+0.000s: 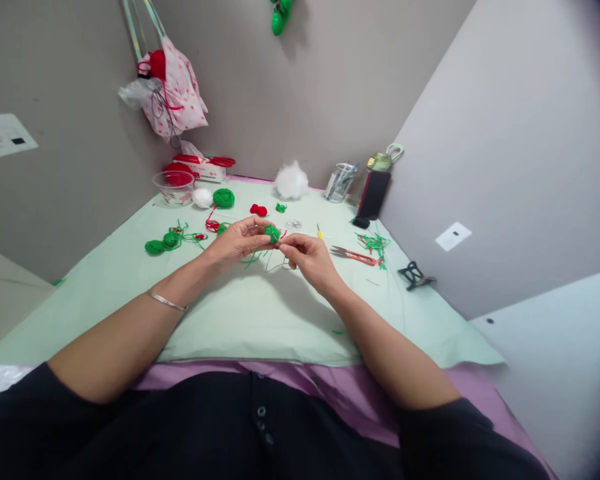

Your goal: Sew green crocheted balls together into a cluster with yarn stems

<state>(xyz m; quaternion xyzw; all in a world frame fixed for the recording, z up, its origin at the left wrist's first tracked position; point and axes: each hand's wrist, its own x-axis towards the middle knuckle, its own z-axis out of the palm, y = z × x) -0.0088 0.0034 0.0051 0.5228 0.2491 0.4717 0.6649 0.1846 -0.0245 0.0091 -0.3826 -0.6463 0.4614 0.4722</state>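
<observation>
Covering the table, one pale green cloth [265, 327], its near edge over pink fabric [473, 393]; above the table's middle, one green crocheted piece [272, 233], pinched between thumb and fingers of the left hand [237, 239]; at the piece's right side, the right hand [311, 259], thumb and forefinger pressed together, what lies between too small to tell; towards the right edge, one black stand [416, 275], one pair of orange-handled snips [357, 256], and a heap of green thread ends [375, 243]; towards the left edge, green crocheted parts [163, 244] with loose strands; beyond the hands, one red bundle [259, 211]; near the far left corner, one green yarn ball [223, 198], one white ball [203, 198], one clear tub [175, 193]; by the far edge, white stuffing [291, 180]; near the far right corner, one pen holder [340, 183], one upright phone [374, 195]
</observation>
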